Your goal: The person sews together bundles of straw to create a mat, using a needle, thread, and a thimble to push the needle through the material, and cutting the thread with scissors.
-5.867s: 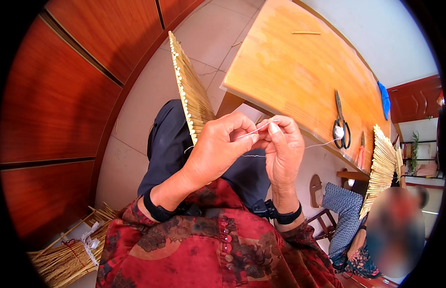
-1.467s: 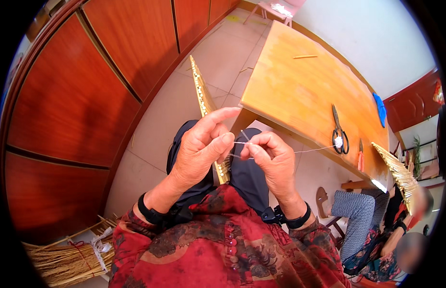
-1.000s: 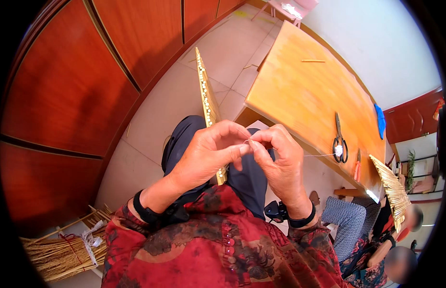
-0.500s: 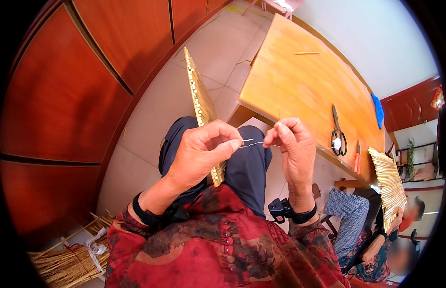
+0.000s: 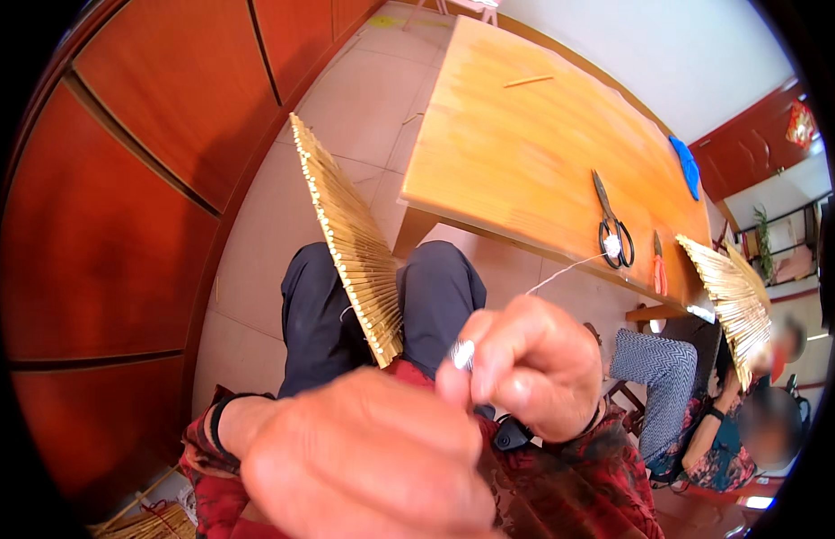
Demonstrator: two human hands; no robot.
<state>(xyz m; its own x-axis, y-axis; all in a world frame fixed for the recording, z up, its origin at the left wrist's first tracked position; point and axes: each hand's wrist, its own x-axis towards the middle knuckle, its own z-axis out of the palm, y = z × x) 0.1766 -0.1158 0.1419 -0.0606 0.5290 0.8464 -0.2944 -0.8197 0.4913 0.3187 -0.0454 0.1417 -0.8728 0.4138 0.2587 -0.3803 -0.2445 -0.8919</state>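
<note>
My right hand is closed in a pinch in front of my lap, with white thread running from behind it to a small white thread bundle by the scissors. At its fingertips is a small silvery patterned piece, too blurred to name. My left hand is close to the camera and smeared by motion, its back toward me and its fingers hidden. No needle can be made out. A mat of bound straw-coloured stalks stands on edge at my thighs, its cut ends facing left.
On the wooden table lie black scissors, red-handled pliers, a stalk piece and a blue cloth. At right a co-worker holds another stalk mat. Red-brown cabinets line the left; a stalk bundle lies lower left.
Both hands have come down and nearer the camera, the left most. The needle seen at my right fingertips and the thread stretched between the hands no longer show. My view has shifted.
</note>
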